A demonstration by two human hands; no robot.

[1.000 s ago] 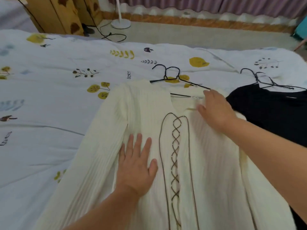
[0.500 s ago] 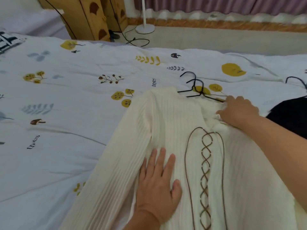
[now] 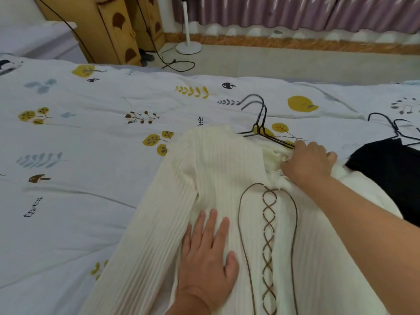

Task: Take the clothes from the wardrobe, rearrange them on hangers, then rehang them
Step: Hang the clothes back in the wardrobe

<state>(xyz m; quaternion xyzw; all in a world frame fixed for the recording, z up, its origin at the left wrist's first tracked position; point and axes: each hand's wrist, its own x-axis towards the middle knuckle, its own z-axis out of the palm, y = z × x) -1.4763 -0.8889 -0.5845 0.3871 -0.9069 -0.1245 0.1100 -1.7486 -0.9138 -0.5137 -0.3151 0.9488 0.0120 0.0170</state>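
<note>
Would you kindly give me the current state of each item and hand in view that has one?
cream sweater: spread flat on the bed, front up, neckline bunched.
black hangers: lying at the sweater's neck, hooks pointing away.
left hand: flat, pressing the sweater's front.
right hand: fingers curled, gripping the neckline.
black garment: lying on the bed at right, partly out of frame.
second black hangers: lying by the black garment's top.

We see soft, even, fairly bright light with only faint shadows under the left hand [image 3: 208, 253] and right hand [image 3: 306, 162]; no glare; mild softness throughout; wide-angle bending curves the floor edge and curtain [image 3: 295, 12].
</note>
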